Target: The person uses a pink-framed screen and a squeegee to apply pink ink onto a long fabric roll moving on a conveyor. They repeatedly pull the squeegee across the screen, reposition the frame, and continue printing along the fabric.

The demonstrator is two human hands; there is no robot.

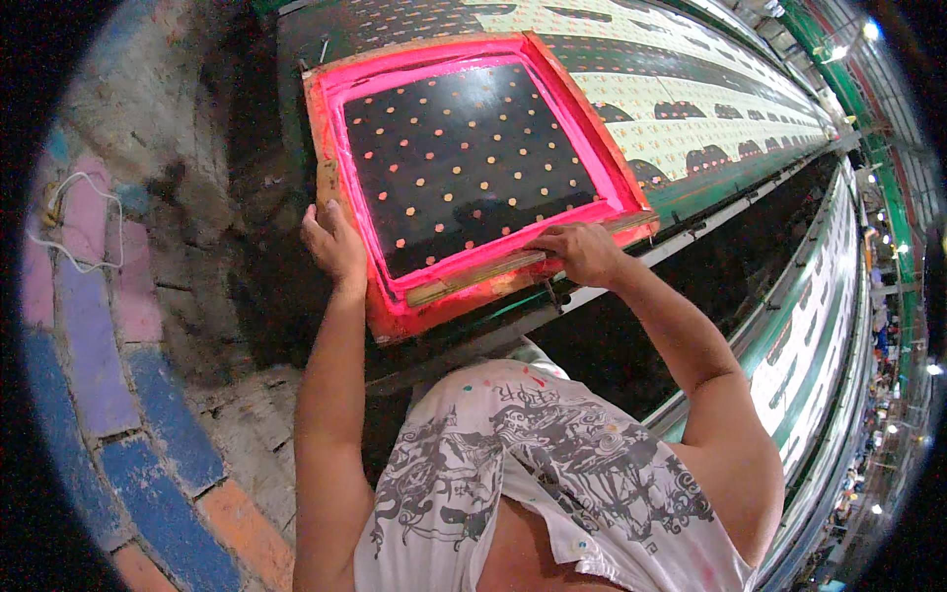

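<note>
gripping frame [473, 158] edge, left hand [335, 242]; right hand [584, 252] on squeegee [473, 276]

Bright ceiling lamps [868, 30] sit in the upper right of the frame and flare into small white blobs. A soft sheen lies on the dark mesh of my screen [464, 148] near the top centre. The lower left is dimmer, and my arms throw only faint shadows. The fisheye bends the long table [750, 118] toward the rim, with black corners around it. The far right looks soft, perhaps blurred.
</note>
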